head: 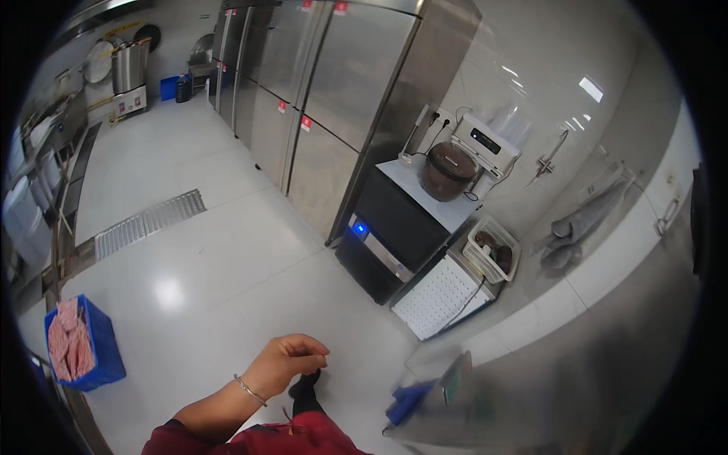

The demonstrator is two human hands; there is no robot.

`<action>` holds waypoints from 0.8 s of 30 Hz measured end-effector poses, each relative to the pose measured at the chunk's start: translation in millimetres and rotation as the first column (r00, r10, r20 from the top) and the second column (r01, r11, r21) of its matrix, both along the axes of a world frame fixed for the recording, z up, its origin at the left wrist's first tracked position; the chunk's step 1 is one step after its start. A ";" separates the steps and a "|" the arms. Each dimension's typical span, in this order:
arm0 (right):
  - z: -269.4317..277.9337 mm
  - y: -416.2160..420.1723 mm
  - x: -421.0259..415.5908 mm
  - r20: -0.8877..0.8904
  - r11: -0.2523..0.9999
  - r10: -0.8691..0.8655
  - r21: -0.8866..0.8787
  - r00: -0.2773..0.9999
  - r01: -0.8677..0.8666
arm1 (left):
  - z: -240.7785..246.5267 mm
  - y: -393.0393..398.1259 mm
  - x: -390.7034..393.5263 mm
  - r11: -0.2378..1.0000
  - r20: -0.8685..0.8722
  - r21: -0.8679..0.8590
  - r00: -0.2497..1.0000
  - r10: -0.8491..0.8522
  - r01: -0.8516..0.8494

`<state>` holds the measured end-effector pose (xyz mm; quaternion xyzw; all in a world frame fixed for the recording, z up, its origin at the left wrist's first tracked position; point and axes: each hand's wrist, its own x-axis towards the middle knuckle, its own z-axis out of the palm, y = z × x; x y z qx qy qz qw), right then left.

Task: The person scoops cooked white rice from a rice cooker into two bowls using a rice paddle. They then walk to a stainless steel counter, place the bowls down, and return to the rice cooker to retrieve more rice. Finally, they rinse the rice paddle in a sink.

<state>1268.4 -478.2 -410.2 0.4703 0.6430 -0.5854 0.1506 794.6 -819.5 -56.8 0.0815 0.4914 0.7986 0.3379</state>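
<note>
My left hand (290, 361), with a metal bangle (250, 390) at the wrist, hangs in front of me above the pale floor. Its fingers curl in and the fingertips meet the thumb; nothing shows between them. My right hand is out of view. Below are my dark red garment (307, 435) and one black shoe (304, 384). To the left a blue plastic crate (105, 347) holds pink pieces that look like raw meat. A blurred blue object (412, 401) lies to the right, beside a steel surface (529, 392).
Tall stainless steel refrigerators (355, 74) line the far side. A brown rice cooker (449, 170) tops a black-fronted machine (398, 222), near a white basket (492, 250). A metal grate (149, 223) lies in the floor; a steel stockpot (129, 67) stands far back.
</note>
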 end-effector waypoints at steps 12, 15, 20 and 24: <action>210.2 215.5 -739.1 -0.445 0.887 0.355 0.439 0.822 -0.146 | -10.3 201.6 -406.9 0.993 0.101 -0.067 0.989 0.105 -0.099; 238.1 255.4 -888.9 -0.687 0.993 -0.021 0.072 0.726 0.096 | -36.7 263.5 -504.6 0.994 0.133 -0.096 0.990 0.057 -0.044; 255.1 321.7 -1101.6 -0.762 0.929 -0.291 -0.081 0.578 0.361 | -78.2 366.8 -662.7 0.979 0.247 -0.143 0.963 -0.104 0.143; 256.1 375.5 -1204.5 -0.535 0.722 -0.692 -0.494 0.485 0.485 | -76.4 434.4 -748.8 0.958 0.295 -0.180 0.941 -0.165 0.225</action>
